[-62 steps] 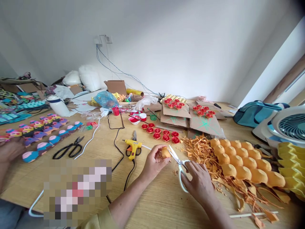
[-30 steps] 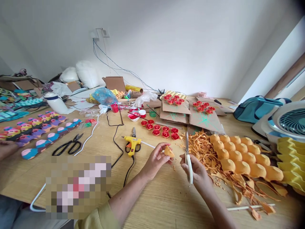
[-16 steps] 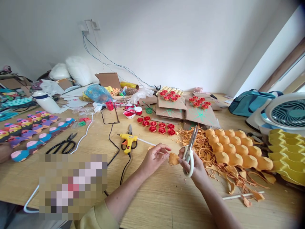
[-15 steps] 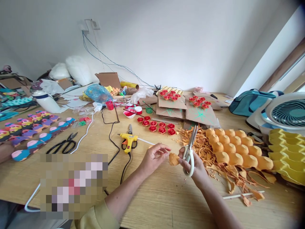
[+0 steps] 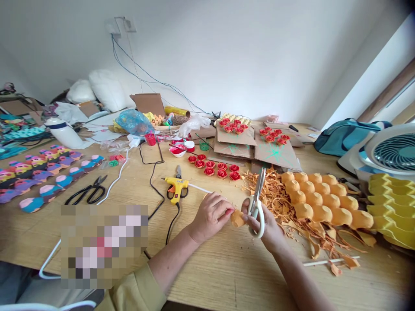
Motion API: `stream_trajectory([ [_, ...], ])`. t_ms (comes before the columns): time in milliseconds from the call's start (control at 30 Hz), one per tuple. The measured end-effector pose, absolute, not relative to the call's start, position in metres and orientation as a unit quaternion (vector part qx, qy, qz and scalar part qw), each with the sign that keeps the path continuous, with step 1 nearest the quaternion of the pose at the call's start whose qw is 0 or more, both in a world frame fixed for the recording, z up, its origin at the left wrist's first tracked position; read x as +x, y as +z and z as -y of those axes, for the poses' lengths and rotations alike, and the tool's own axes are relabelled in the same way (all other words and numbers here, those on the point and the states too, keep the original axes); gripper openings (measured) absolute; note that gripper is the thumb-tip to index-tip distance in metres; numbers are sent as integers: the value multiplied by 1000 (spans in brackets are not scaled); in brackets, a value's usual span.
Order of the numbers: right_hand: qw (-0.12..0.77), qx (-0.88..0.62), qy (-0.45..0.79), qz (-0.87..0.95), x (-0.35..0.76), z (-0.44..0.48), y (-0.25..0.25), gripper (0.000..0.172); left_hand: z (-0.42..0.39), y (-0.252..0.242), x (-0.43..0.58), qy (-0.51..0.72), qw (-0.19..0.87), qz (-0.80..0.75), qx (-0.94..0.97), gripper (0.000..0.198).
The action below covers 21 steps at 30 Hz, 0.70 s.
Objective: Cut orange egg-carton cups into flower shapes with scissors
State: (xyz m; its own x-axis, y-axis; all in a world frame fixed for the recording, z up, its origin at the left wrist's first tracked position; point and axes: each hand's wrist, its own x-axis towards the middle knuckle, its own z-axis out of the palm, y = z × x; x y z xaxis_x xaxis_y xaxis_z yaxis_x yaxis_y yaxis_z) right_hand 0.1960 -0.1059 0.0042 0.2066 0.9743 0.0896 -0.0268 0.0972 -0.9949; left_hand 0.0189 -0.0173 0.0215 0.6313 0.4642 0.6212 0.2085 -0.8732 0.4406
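Observation:
Between my hands is an orange egg-carton cup (image 5: 237, 218), held just above the table. The bent fingers of my left hand (image 5: 209, 219) pinch its left edge. My right hand (image 5: 268, 228) is closed round white-handled scissors (image 5: 258, 193), and its thumb and fingertips also steady the cup's right side. The scissor blades point up and away from me, seemingly together and clear of the cup. Just beyond my right hand lies a heap of orange carton trimmings (image 5: 267, 193).
Orange egg cartons (image 5: 314, 198) and yellow egg cartons (image 5: 391, 201) stand on the right. Red paper roses (image 5: 221, 173) sit ahead. A yellow glue gun (image 5: 175, 190) and black-handled scissors (image 5: 89, 190) lie left, among cables. Painted carton strips (image 5: 61, 181) line the far left.
My left hand has closed in from open, loose fingers to a pinch on the cup's edge. My right hand keeps its hold on the scissors and cup. The view has shifted slightly.

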Motion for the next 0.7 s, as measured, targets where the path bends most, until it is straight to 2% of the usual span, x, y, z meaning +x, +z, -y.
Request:
stream_trajectory([
  [133, 563, -526, 434, 468, 196, 108, 8, 47, 20, 20, 24, 392, 202, -196, 876, 15],
  [400, 553, -520, 441, 479, 202, 110, 14, 43, 12, 8, 30, 406, 401, -296, 766, 10],
  [567, 545, -532, 456, 461, 202, 108, 10, 44, 12, 9, 29, 426, 382, -228, 788, 19],
  [700, 546, -532, 462, 453, 202, 107, 8, 40, 13, 10, 28, 430, 360, -175, 810, 15],
])
